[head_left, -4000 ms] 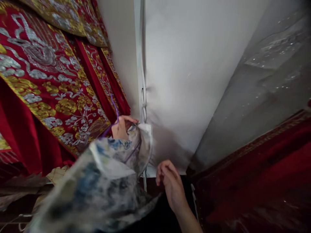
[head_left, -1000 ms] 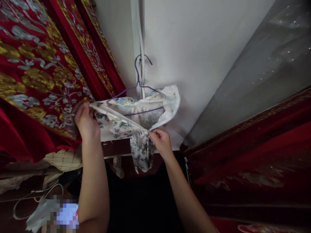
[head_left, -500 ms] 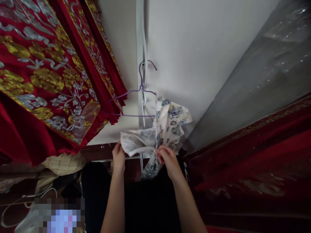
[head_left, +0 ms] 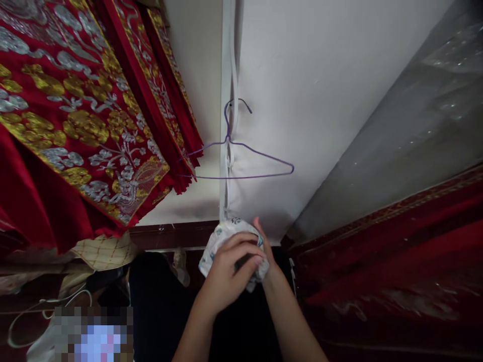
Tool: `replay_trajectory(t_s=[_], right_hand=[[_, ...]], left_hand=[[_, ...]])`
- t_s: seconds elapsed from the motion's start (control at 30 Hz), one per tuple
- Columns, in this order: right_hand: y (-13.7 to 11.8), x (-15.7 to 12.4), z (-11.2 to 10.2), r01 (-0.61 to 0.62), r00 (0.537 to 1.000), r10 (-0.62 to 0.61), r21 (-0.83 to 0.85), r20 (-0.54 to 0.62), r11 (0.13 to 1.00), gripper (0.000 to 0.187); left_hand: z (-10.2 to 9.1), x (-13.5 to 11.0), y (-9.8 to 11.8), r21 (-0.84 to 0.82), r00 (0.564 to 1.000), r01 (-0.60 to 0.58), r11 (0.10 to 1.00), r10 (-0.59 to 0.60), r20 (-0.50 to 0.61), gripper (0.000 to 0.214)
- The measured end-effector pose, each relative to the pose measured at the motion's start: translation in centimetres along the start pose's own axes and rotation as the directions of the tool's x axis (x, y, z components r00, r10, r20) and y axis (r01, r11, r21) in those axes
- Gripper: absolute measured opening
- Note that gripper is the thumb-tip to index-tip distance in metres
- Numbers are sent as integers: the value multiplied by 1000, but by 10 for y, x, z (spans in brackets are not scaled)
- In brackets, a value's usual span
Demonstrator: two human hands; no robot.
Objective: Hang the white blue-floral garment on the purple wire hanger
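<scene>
A white cloth with a blue and green floral print (head_left: pixel 211 246) is bunched up low in front of me, below the hanger. My left hand (head_left: pixel 232 269) curls over its near side, fingers bent and thumb pressed against the fabric. Behind and to the right, my right hand (head_left: pixel 268 254) supports the bundle, its fingers partly hidden by the cloth and the other hand. Above both hands, a purple wire hanger (head_left: pixel 260 176) hangs bare on the wall by a white cable strip.
Red embroidered fabric with gold and silver motifs (head_left: pixel 86 125) hangs at the left, overlapping the hanger's left end. A grey glittery sheet (head_left: pixel 400 130) and red cloth (head_left: pixel 396 256) stand at the right. A white cable (head_left: pixel 22 344) loops at lower left.
The floral cloth has come off the hanger, moved down and been gathered into a bundle. My left hand has moved right onto it, close to my right hand.
</scene>
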State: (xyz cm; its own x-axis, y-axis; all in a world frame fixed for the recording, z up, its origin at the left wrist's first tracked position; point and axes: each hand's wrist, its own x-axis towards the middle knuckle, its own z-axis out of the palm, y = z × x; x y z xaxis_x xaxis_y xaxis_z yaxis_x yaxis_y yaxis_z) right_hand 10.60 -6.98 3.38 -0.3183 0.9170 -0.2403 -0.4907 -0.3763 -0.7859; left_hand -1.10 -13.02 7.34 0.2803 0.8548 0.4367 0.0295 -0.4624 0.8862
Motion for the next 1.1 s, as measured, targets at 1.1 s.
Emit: replay_trajectory(t_s=[1.1], right_hand=[[-147,48,-39,460,784,-531,-876,323,147,11]], left_hand=[[-167,20,-30,695,984,163,700,-64,-166,18]])
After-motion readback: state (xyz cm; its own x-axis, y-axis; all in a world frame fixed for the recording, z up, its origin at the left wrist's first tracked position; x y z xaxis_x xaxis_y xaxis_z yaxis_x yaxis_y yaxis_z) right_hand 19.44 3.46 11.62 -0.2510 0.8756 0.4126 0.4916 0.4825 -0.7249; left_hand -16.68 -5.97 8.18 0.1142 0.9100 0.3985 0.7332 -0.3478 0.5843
